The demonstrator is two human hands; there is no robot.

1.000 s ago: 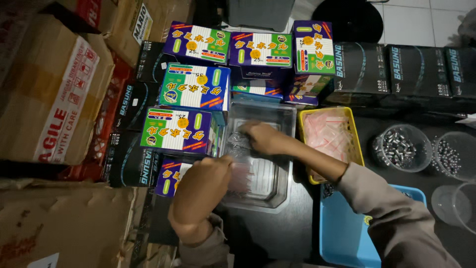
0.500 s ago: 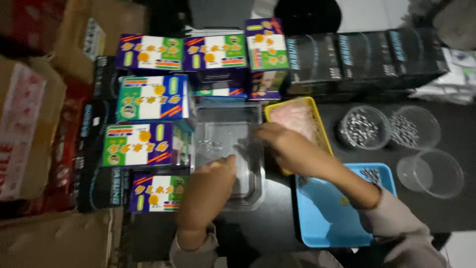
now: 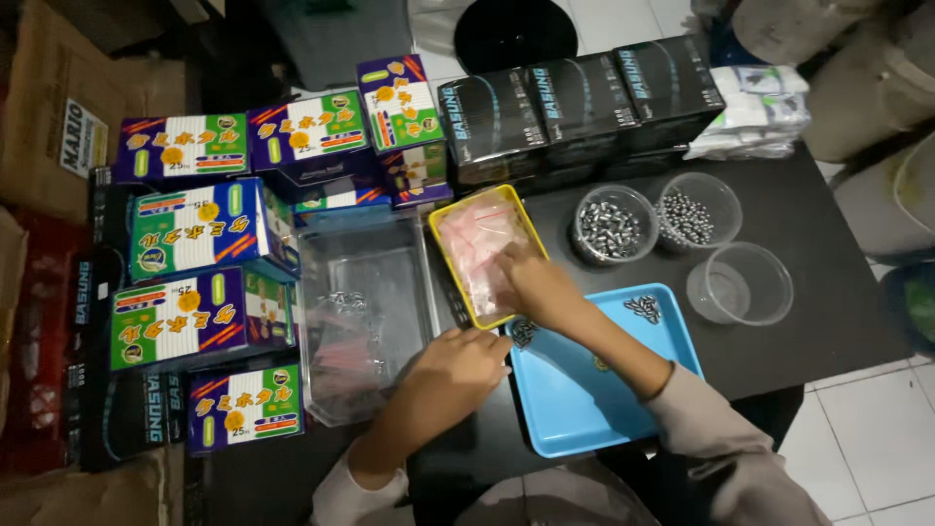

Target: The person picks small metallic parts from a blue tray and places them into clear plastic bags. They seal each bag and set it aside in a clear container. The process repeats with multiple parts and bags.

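My right hand [image 3: 531, 282] rests in a yellow tray [image 3: 458, 209] of pink packets. My left hand [image 3: 463, 365] lies on the black counter [image 3: 818, 244], touching a blue tray [image 3: 584, 390] and just beside a clear bin [image 3: 365, 312]. Clear tubs of metal pieces [image 3: 614, 226] stand nearby.

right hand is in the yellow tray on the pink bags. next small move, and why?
Probably pinch one pink bag and lift it clear of the yellow tray. The right hand rests on the bag pile at the tray's near end, fingers down, while the left hand waits at the edge of the clear bin; small metal pieces lie loose on the blue tray.
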